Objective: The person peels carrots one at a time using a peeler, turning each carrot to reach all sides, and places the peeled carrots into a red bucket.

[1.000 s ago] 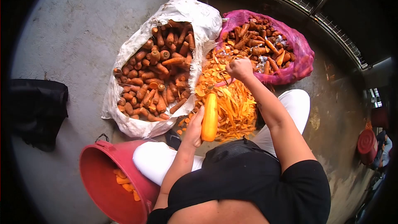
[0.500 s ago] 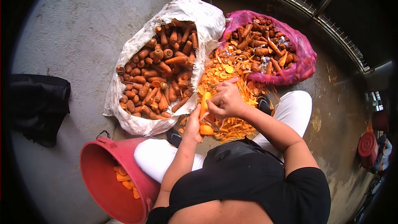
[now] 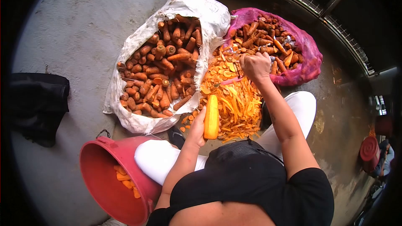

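My left hand [image 3: 197, 129] grips a peeled, bright orange carrot [image 3: 212, 117] upright, its fingers wrapped round the side. Beyond it, my right hand [image 3: 256, 65] is closed over the far edge of the peelings, near the pink mesh sack [image 3: 312, 54]. What its fingers hold, if anything, is hidden. Orange peelings and cut ends form a pile [image 3: 238, 113] on the floor between my legs. A long pink thing [image 3: 231, 81], perhaps a handle, lies on that pile. Unpeeled carrots [image 3: 155, 75] fill the open white sack [image 3: 213, 14] to the left.
A red bucket [image 3: 94, 155] lies tilted beside my left knee with several peeled carrot pieces [image 3: 124, 178] inside. Black cloth [image 3: 37, 104] is at the far left. The pink sack holds more carrots and scraps. At the right edge are another red container [image 3: 370, 152] and a person [image 3: 387, 157].
My right hand has moved away from the carrot, forward and to the right. The carrot stays in my left hand, now more fully in view.
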A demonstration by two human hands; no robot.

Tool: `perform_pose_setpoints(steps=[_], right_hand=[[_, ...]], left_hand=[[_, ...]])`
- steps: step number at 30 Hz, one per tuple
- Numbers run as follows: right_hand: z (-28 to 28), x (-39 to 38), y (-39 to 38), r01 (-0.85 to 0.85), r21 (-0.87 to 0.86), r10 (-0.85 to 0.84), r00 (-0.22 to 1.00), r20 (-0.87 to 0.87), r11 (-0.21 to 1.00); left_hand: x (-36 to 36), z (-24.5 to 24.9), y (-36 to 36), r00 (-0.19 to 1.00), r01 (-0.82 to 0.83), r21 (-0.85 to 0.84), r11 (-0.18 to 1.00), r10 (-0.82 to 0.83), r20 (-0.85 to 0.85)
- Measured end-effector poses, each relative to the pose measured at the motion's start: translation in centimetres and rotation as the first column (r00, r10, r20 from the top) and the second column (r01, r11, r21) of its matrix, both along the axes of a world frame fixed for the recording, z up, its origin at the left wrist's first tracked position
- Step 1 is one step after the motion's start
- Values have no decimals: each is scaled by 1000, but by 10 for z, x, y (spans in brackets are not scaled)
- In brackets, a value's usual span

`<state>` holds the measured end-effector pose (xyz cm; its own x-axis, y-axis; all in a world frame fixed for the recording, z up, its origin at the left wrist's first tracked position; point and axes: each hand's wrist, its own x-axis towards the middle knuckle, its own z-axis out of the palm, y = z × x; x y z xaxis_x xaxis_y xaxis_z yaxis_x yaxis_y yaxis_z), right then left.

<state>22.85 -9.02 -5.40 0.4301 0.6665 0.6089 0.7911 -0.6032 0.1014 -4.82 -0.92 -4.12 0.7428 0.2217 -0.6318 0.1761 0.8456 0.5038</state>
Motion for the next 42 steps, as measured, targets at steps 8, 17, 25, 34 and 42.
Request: perform_pose_setpoints(steps=[8, 17, 25, 34, 42], right_hand=[[31, -89, 0, -438, 282, 482, 457, -747, 854], [27, -88, 8, -554, 199, 576, 677, -458, 808], [27, -17, 3, -156, 214, 147, 988, 56, 964], [33, -78, 8, -460, 290, 534, 598, -598, 839], [20, -61, 21, -483, -27, 470, 862, -188, 875]], left_hand=[[4, -9, 5, 994, -103, -176, 979, 109, 25], [1, 2, -4, 999, 6, 8, 1000, -6, -47], [-1, 4, 0, 999, -47, -17, 999, 47, -28], [3, -1, 6, 1000, -13, -140, 990, 14, 5], [0, 10, -3, 989, 99, 199, 975, -75, -123]])
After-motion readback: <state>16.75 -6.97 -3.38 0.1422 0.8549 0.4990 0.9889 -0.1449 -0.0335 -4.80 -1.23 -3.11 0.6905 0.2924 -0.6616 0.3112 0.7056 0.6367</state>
